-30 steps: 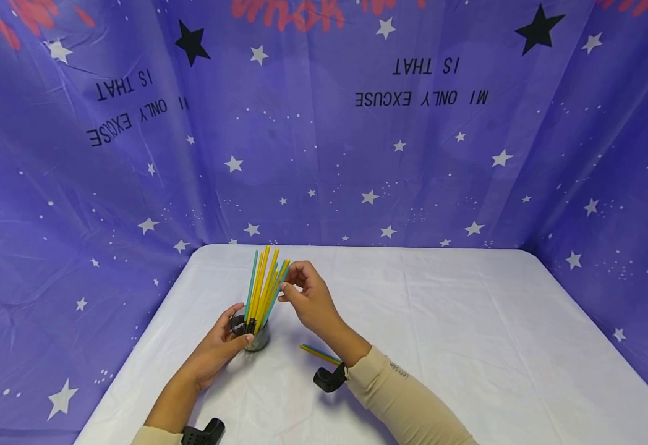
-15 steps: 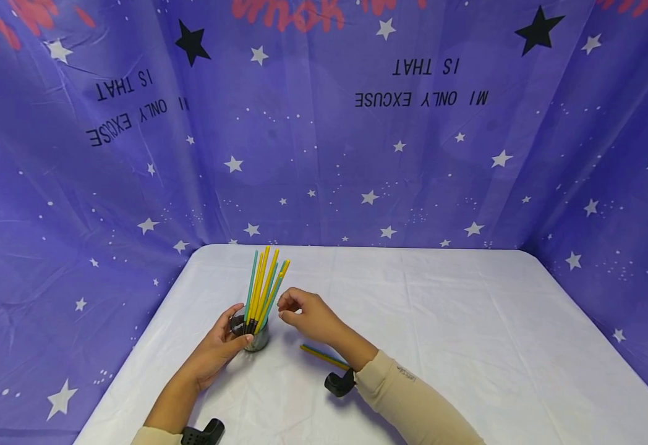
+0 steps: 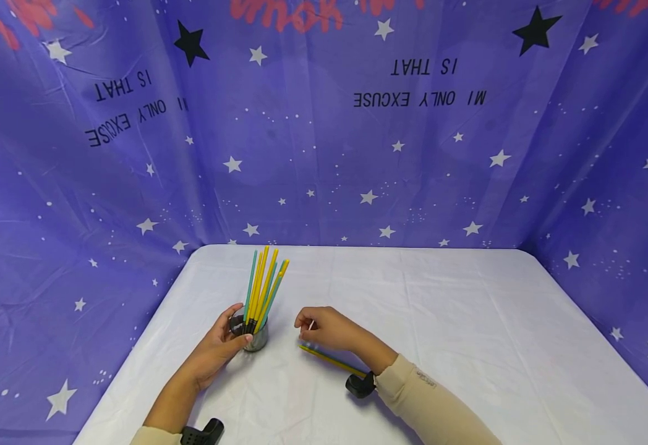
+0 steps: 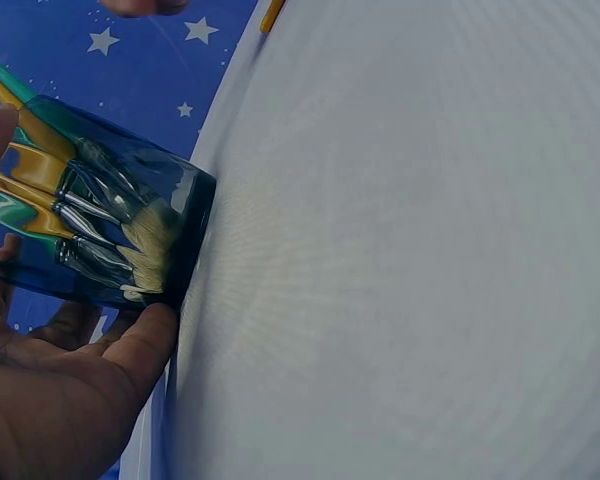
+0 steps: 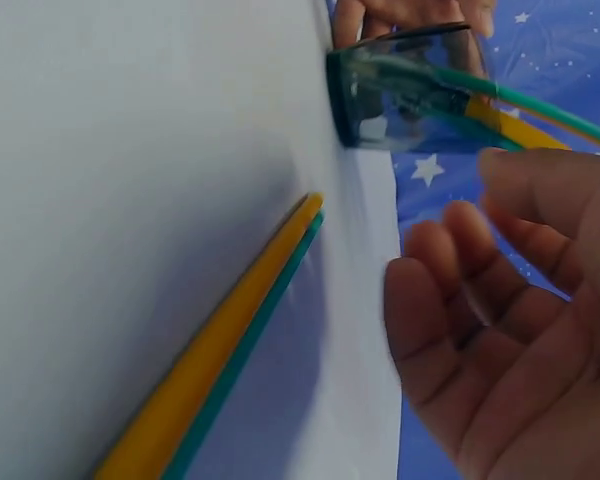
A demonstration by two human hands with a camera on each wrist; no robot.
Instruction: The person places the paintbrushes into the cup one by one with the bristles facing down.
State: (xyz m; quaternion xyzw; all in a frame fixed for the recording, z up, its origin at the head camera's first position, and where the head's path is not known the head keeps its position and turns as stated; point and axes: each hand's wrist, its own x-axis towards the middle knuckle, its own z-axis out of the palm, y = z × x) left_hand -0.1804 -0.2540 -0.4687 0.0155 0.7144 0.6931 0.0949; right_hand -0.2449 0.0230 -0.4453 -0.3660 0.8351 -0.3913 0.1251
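Note:
A dark see-through glass [image 3: 257, 341] stands on the table, and my left hand [image 3: 215, 349] holds it with thumb and fingers round its sides. Several yellow and teal paintbrushes [image 3: 260, 287] lean in it, bristles down; their pale bristles [image 4: 148, 245] show through the glass in the left wrist view. To the right of the glass, my right hand [image 3: 329, 327] hovers over the table with loosely curled fingers and holds nothing. Below it lie a yellow paintbrush [image 5: 225, 340] and a teal paintbrush [image 5: 255, 335], side by side; their other ends are hidden by the right wrist.
A white cloth [image 3: 457, 321] covers the table. Purple star-print curtains [image 3: 324, 154] rise behind it and along both sides. Black wrist cameras [image 3: 360, 384] are strapped to both forearms.
My right hand has come away from the brushes in the glass, moving down and to the right towards the two lying brushes. The left hand and the glass have stayed put.

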